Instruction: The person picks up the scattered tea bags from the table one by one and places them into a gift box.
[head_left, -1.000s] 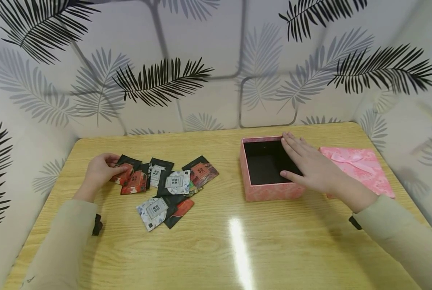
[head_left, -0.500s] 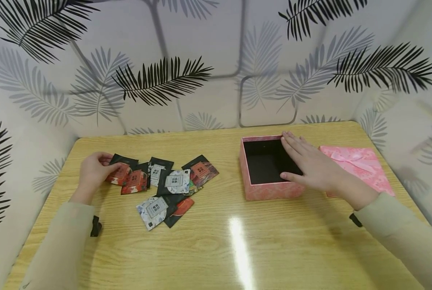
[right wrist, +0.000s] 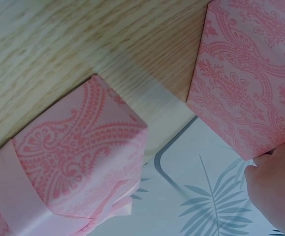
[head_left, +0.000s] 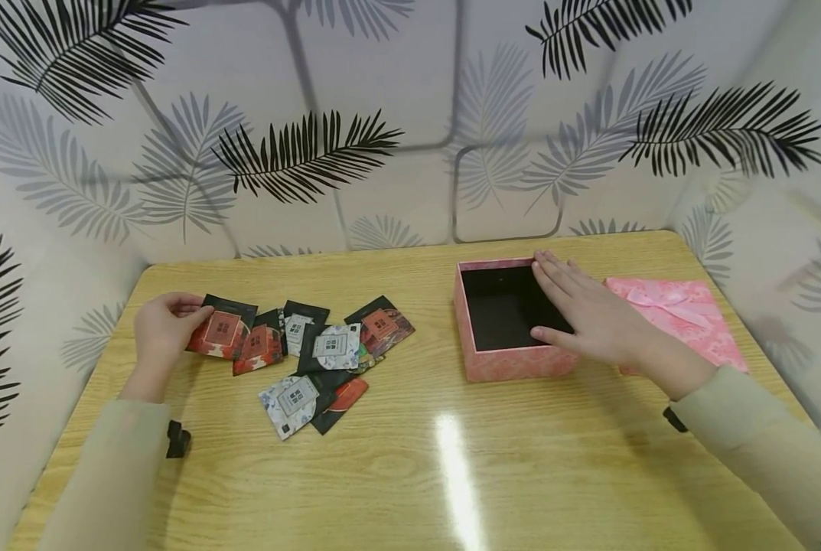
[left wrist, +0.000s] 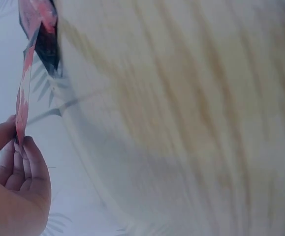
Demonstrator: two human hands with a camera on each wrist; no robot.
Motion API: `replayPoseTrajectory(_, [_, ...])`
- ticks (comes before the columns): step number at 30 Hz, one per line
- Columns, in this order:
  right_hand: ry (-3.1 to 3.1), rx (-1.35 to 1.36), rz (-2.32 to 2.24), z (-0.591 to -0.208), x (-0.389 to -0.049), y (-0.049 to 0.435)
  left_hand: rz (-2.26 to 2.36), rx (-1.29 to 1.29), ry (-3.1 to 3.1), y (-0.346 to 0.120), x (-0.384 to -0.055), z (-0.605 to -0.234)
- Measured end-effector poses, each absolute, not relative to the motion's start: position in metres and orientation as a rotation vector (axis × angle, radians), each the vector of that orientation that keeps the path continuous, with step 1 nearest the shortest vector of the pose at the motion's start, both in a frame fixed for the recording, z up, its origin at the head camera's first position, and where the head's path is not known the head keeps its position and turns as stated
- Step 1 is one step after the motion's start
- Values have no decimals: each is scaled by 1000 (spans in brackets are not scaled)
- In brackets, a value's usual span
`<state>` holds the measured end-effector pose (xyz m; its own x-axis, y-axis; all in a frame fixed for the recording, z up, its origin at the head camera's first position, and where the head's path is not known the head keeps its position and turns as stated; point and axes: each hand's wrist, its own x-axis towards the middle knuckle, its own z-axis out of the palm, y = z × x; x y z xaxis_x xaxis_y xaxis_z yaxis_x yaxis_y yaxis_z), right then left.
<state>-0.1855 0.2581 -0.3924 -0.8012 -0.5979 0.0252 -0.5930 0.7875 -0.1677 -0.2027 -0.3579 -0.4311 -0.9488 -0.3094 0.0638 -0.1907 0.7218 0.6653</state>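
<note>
At the left of the head view my left hand (head_left: 158, 333) pinches a red and black sachet (head_left: 223, 330) by its left edge. The left wrist view catches that sachet (left wrist: 25, 93) edge-on between thumb and fingers. Just right of it, several more flat sachets (head_left: 296, 396) lie overlapping on the table, with red, white-blue and dark fronts. My right hand (head_left: 592, 314) rests with straight fingers over the right rim of a pink patterned box (head_left: 520, 366). The box stands uncovered, and its black inside shows no contents.
A pink lid (head_left: 685, 317) with a ribbon bow lies right of the box, partly behind my right forearm. The wooden table (head_left: 382, 474) ends at the back against a leaf-patterned cloth (head_left: 382, 76).
My left hand has moved left with the red and black sachet, drawing it from over the neighbouring red one and turning its front more into view. The right hand stays on the box.
</note>
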Motion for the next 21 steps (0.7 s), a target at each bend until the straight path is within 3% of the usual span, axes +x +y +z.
replayPoseTrajectory(21, [2949, -975, -245, -392, -185, 258, -925, 384, -2687, -338, -192, -401])
